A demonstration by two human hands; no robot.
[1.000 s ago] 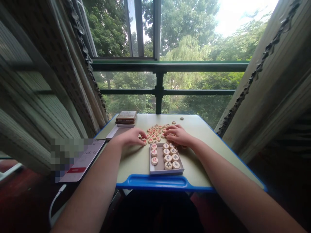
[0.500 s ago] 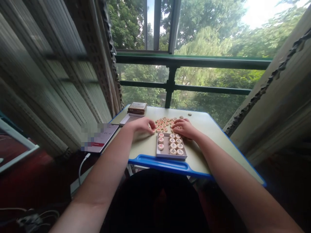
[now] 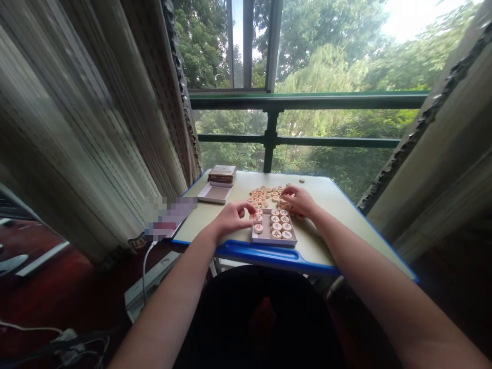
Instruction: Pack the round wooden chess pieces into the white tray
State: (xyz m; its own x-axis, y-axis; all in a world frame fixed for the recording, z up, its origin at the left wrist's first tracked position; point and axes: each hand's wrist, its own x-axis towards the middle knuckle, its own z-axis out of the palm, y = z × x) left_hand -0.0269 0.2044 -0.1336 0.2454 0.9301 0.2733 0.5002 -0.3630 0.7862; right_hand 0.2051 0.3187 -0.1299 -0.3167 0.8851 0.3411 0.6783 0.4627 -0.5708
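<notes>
A shallow grey box (image 3: 273, 240) near the table's front edge holds several round wooden chess pieces (image 3: 280, 226) in rows. Beyond it lies a loose pile of pieces (image 3: 265, 195). My left hand (image 3: 230, 219) is at the box's left edge, fingers curled in a pinch over the far left corner; what it holds is too small to make out. My right hand (image 3: 302, 201) rests palm down at the pile's right side, fingers bent over pieces there.
The small table (image 3: 330, 200) has a blue rim (image 3: 265, 252). A stacked brown box (image 3: 222, 173) and an open grey lid (image 3: 213, 193) lie at the far left. A phone (image 3: 167, 219) with a cable sits on the left edge. Curtains hang on both sides, a green railing behind.
My left hand has moved from the pile's left side toward me to the box's left corner. The right hand stays at the pile. The camera view has shifted.
</notes>
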